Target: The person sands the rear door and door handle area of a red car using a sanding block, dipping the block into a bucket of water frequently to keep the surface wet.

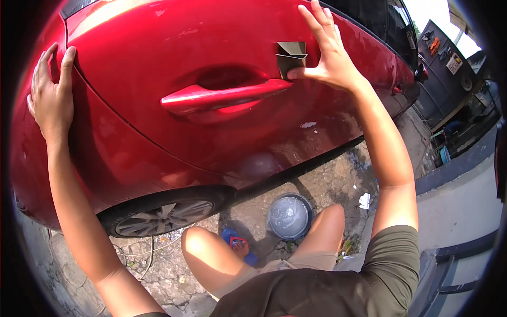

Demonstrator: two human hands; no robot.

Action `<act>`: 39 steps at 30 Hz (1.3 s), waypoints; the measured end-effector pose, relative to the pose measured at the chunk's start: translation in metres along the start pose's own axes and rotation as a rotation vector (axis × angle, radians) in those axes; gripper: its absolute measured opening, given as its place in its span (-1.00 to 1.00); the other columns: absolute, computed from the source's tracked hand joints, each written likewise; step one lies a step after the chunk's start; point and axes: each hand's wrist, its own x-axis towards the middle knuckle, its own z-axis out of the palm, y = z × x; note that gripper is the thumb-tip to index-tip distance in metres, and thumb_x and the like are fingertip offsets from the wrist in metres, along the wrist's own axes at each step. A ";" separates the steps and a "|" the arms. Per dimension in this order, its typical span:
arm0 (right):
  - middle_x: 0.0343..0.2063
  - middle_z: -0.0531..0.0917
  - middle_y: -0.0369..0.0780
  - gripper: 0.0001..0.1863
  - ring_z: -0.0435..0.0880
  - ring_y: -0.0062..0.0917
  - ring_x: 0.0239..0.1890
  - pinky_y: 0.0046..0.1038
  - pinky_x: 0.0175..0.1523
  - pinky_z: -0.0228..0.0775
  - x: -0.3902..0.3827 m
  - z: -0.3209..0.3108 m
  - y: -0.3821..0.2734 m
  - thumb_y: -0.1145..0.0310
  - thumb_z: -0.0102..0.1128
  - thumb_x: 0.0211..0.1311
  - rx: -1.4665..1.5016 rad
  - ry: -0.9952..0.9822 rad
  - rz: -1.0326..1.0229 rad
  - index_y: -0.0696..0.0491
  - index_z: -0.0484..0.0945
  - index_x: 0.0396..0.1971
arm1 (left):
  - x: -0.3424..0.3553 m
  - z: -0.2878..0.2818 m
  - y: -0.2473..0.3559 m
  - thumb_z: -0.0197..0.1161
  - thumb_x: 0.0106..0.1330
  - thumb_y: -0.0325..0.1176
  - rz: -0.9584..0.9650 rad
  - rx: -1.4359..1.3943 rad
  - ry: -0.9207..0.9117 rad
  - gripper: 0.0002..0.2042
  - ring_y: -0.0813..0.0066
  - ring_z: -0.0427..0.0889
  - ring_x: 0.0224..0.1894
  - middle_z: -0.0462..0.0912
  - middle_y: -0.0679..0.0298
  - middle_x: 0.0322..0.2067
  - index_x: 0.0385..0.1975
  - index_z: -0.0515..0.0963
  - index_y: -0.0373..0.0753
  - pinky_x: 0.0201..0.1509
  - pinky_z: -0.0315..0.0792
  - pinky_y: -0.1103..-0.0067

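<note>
Right hand (pixel 328 55) presses a folded piece of dark sandpaper (pixel 291 59) flat against the red car door (pixel 174 47), thumb pinning its lower edge and fingers spread out above it, just right of the door handle (pixel 222 96). Nearest in view are the bare knees, with a blue sandal (pixel 238 246) and a round grey lidded tub (pixel 289 215) on the cracked concrete ground (pixel 158 274) between them. Up from there, the wheel (pixel 165 217) sits under the panel at lower left. Left hand (pixel 50 92) lies open and flat on the far left of the body panel, gripping nothing, seemingly bracing. As I judge it, the sheet is held by pressure alone, so a slip of the thumb could drop it, or it could ride onto the handle's edge and mark the gloss there. Farther right stands a dark workshop wall (pixel 443 68).
</note>
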 end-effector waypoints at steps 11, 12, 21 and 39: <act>0.53 0.19 -0.16 0.26 -0.02 -0.06 0.60 0.12 0.61 -0.25 0.015 0.028 -0.047 -0.16 0.70 -0.23 0.094 0.268 -0.055 -0.12 0.19 0.52 | 0.006 -0.011 -0.010 0.07 0.34 0.44 -0.004 -0.009 0.016 -0.27 0.22 0.40 0.44 0.53 0.23 0.34 0.31 0.53 0.05 0.56 0.00 0.14; 0.58 -0.04 0.03 0.27 -0.19 0.13 0.61 0.30 0.55 -0.25 0.015 0.012 -0.052 -0.16 0.63 -0.13 0.033 0.071 0.047 -0.18 0.07 0.58 | 0.008 -0.014 -0.012 0.08 0.34 0.43 -0.006 -0.024 0.012 -0.28 0.21 0.41 0.44 0.53 0.23 0.34 0.31 0.53 0.05 0.56 0.01 0.16; 0.57 0.10 -0.17 0.26 -0.15 -0.05 0.64 0.28 0.57 -0.40 0.013 0.034 -0.048 -0.18 0.67 -0.20 0.131 0.214 0.003 -0.18 0.15 0.54 | 0.011 -0.010 -0.024 0.06 0.35 0.42 0.006 -0.026 -0.021 -0.29 0.21 0.39 0.45 0.49 0.22 0.37 0.34 0.50 0.07 0.54 0.05 0.14; 0.16 0.54 -0.15 -0.33 0.52 -0.23 0.15 -0.15 0.24 0.40 -0.068 0.070 0.005 0.04 0.68 -0.07 0.002 0.818 -0.061 -0.04 0.58 0.03 | 0.008 -0.014 -0.005 0.10 0.42 0.30 0.047 0.013 0.017 -0.36 0.15 0.50 0.35 0.56 0.18 0.29 0.27 0.55 -0.06 0.43 0.24 0.17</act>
